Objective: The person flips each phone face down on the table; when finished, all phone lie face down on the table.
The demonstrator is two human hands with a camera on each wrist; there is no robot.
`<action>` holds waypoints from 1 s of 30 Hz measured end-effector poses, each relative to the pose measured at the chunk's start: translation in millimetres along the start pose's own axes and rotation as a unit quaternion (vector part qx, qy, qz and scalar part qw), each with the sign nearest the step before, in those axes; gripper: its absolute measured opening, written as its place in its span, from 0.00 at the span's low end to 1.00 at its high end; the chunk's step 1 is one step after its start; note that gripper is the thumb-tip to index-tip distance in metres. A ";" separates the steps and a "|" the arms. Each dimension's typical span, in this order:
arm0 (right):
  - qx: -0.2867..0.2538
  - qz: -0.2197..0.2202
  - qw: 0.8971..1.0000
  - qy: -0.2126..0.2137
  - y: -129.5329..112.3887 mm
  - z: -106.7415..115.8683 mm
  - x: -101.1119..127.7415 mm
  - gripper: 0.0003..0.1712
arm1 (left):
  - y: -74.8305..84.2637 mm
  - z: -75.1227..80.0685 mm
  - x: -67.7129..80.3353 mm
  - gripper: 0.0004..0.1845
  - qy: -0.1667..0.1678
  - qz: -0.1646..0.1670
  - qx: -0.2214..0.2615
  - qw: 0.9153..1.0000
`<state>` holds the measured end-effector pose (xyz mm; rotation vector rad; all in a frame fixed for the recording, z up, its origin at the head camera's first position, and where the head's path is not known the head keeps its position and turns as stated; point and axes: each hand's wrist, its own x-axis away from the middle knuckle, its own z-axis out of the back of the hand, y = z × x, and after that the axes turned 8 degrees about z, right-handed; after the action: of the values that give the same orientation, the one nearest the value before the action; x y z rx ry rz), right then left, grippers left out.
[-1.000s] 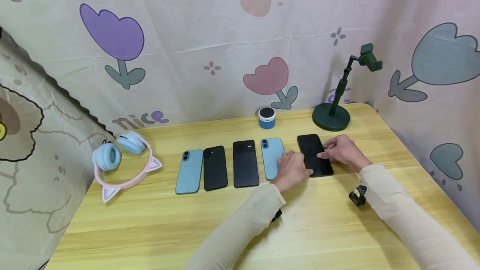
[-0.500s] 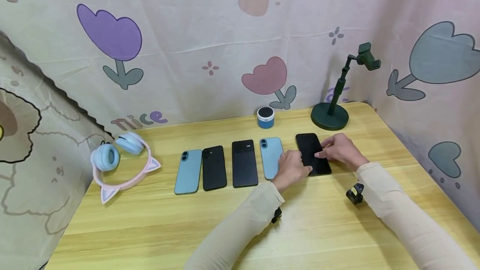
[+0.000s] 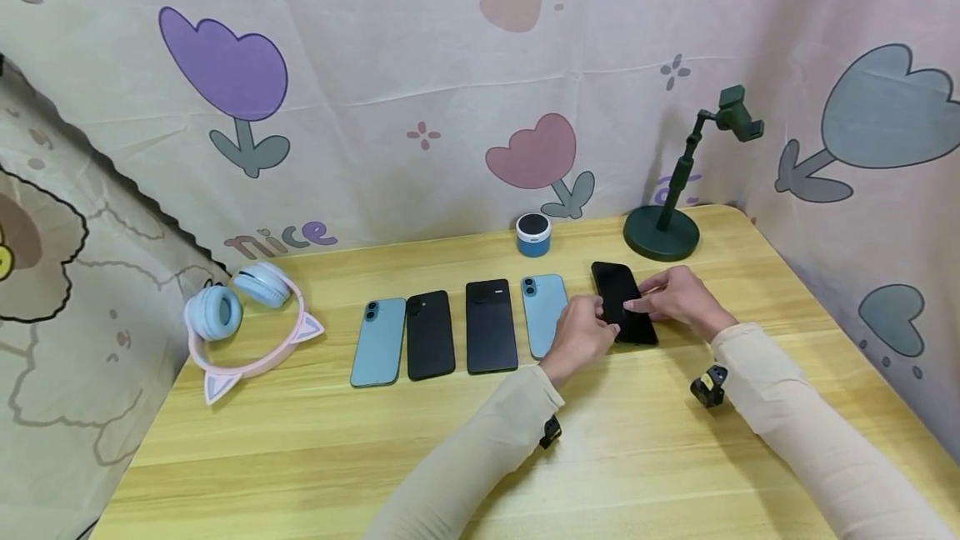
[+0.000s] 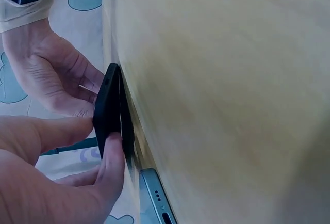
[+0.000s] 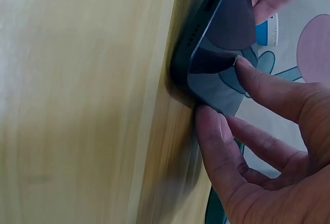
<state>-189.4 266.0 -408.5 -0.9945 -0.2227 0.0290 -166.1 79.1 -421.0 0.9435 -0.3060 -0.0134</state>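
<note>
Both hands hold a black phone (image 3: 617,287), dark screen up, at the right end of a row of phones. My left hand (image 3: 582,332) pinches its near left edge, thumb on the screen side. My right hand (image 3: 681,300) pinches the opposite long edge, thumb on the glass. In the left wrist view a thin gap shows under the phone (image 4: 106,102), which sits slightly raised off the table. The right wrist view shows the phone's port end (image 5: 198,33) tilted above the wood. Left of my left hand lies a light blue phone (image 3: 543,302), partly covered by it.
Further left lie a dark phone (image 3: 492,332), a black phone (image 3: 431,338) and a light blue phone (image 3: 378,344). Cat-ear headphones (image 3: 255,367) rest at the left. A small blue speaker (image 3: 533,240) and a dark green stand (image 3: 663,238) are at the back of the wooden table (image 3: 300,457).
The black phone has risen slightly and shifted a little away and left, with both hands moving along. The other phones have stayed put.
</note>
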 end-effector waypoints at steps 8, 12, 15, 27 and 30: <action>0.003 -0.006 1.000 -0.009 -1.8 -1.7 -0.5 0.37 | 0.0 3.2 2.9 0.27 0.000 0.024 0.037 0.999; -0.009 0.006 1.000 -0.020 -2.7 -2.9 0.4 0.38 | -0.7 7.4 4.8 0.28 -0.009 0.038 0.075 0.996; -0.021 0.007 0.999 -0.023 -4.2 -5.0 1.4 0.37 | -1.4 11.2 5.8 0.28 -0.013 0.047 0.094 0.994; -0.067 -0.014 0.997 -0.034 -10.6 -15.2 -0.3 0.34 | -4.7 21.9 9.1 0.26 -0.012 0.056 0.132 0.990; -0.083 -0.015 0.996 -0.039 -11.0 -16.9 -0.4 0.35 | -7.0 24.3 10.4 0.25 -0.013 0.054 0.136 0.989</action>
<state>-187.3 246.0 -408.3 -1.1557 -0.3156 0.0218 -161.7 54.2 -410.6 1.1968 -0.3884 0.1181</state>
